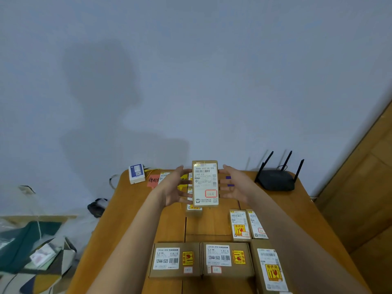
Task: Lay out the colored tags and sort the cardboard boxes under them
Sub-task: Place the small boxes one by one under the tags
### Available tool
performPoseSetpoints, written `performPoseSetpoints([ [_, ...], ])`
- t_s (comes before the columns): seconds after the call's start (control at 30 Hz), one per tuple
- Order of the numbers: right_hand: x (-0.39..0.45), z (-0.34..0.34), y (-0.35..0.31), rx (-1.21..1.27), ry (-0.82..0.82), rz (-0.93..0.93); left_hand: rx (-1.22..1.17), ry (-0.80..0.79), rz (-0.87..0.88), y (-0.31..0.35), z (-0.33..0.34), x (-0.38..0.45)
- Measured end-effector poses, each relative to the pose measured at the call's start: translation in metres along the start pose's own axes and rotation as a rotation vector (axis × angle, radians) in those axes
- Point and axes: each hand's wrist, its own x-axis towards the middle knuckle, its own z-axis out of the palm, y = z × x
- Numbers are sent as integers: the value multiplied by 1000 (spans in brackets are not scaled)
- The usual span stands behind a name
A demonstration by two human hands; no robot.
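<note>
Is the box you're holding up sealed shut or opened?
Cannot tell. The held box stands upright between the left hand and right hand, label facing the camera; its flaps are not visible.

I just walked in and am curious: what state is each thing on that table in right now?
Held box: upright, off the table, label facing the camera.
Left hand: on the box's left edge.
Right hand: on its right edge.
Two wide boxes: flat, closed.
Red tag: lying flat, partly hidden.
Router: antennas up.
</note>
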Motion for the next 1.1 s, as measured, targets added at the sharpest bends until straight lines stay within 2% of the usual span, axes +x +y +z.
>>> performPoseSetpoints([
  [0.47,2,-1,11,3,14,31,51,-34,13,-11,-4,0],
  [0.67,11,-11,41,33,42,55,64,-30,-52,-30,1,17],
  [0.9,23,-42,89,35,108,170,143,-69,-158,-76,29,46],
  [1.1,46,-80,97,33,106,251,144,-15,-217,-89,63,76],
])
